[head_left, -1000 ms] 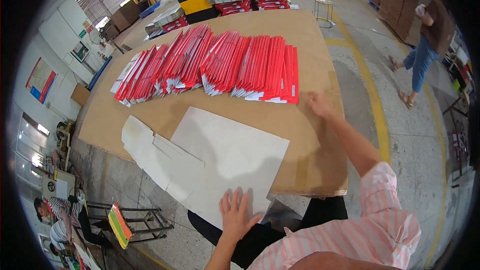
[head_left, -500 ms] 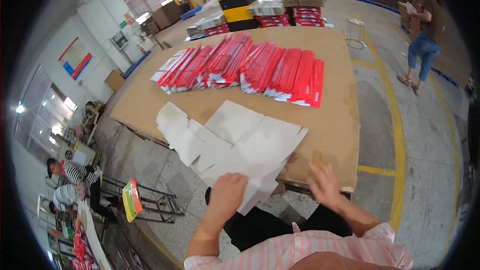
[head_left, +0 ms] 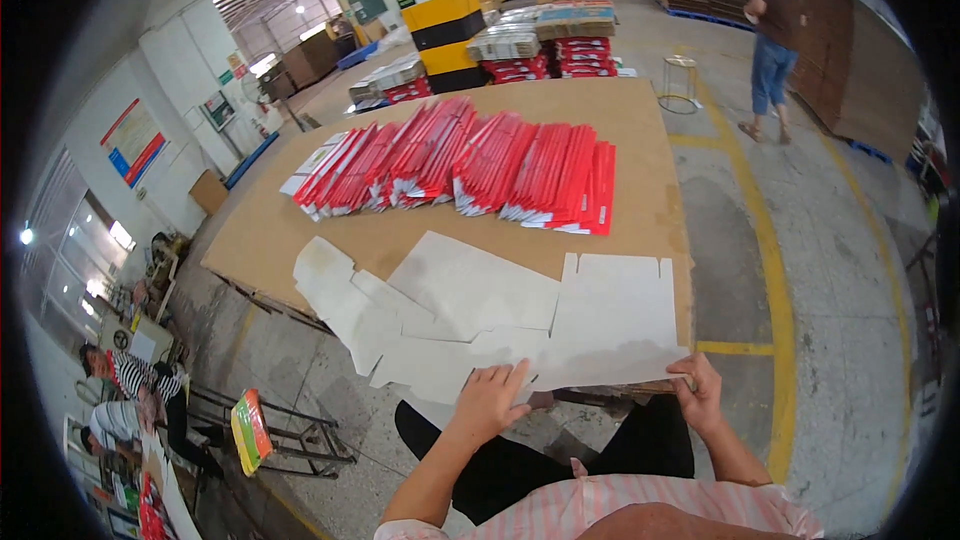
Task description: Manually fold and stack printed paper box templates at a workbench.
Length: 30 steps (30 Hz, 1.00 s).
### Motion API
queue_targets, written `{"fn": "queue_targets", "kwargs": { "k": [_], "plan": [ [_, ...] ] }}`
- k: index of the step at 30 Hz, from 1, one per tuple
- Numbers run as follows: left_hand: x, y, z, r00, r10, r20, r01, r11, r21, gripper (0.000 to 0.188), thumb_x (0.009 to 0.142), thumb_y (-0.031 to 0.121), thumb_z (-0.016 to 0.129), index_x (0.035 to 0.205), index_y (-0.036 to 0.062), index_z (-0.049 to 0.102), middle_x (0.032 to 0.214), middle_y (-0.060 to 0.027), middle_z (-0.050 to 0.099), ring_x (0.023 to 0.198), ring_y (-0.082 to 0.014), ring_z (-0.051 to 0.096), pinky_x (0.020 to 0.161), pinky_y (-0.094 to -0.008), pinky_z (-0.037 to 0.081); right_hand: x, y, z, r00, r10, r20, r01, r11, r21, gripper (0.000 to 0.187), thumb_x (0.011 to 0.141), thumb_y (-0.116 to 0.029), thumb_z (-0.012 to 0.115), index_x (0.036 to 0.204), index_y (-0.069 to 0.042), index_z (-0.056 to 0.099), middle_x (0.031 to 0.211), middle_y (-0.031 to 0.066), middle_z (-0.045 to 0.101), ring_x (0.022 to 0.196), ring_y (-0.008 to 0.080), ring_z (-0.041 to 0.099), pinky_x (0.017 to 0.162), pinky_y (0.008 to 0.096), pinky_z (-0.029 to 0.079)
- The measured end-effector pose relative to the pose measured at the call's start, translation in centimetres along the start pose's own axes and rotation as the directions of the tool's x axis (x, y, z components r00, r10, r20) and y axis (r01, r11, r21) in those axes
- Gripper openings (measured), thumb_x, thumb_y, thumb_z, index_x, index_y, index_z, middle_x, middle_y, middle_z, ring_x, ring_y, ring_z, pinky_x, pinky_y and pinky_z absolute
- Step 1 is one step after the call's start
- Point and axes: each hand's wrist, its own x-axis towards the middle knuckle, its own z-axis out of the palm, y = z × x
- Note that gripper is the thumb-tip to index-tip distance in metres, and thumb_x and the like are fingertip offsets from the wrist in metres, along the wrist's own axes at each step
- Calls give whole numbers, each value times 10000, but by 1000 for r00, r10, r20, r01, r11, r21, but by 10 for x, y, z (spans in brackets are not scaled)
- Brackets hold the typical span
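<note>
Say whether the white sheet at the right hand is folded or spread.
Spread: the white sheet lies open, broad panel outstretched, with the right hand at its corner.

The right hand (head_left: 698, 390) pinches the right corner of a big white card (head_left: 615, 315). The left hand (head_left: 490, 400) lies on its near side, fingers spread. More white sheets (head_left: 470, 280) lie beside it on the left, and some stick out past the near edge of the brown tabletop (head_left: 260, 230). Behind them, lots of flat red packs (head_left: 555, 175) lean in a long row. Past the tabletop are a round stool (head_left: 679, 63) and a person (head_left: 776, 35) in blue pants.
</note>
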Motion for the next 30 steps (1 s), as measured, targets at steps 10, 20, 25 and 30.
{"fn": "queue_targets", "kwargs": {
  "k": [10,20,25,30],
  "plan": [
    [54,-65,61,974,115,194,-89,987,-136,220,805,260,658,936,85,633,959,-99,642,866,-302,613,721,-421,484,-48,65,-33,986,-7,165,47,969,-242,325,595,-29,690,912,-85,643,960,78,670,907,307,614,795,408,467],
    [85,-39,101,949,315,31,-285,893,-347,229,782,157,683,1003,95,686,975,-117,617,1002,-323,548,859,-411,434,-14,61,-32,887,377,267,-289,904,-316,435,678,-201,766,1089,-107,658,892,126,676,816,308,651,735,409,519],
    [88,7,130,993,-111,-50,72,866,-494,273,742,92,663,1003,15,655,1077,-137,602,1036,-356,529,932,-444,404,13,54,7,869,494,18,-410,742,-530,731,690,-270,746,1351,-120,475,1227,174,560,1155,342,525,894,427,458],
    [85,50,150,972,-55,-229,31,993,-110,335,727,-41,527,1052,-48,609,1223,-240,528,1169,-400,439,1023,-484,335,-9,83,50,993,106,50,-27,618,-785,808,696,-231,702,1422,-134,361,1396,175,430,1291,377,386,973,550,375]
  ]
}}
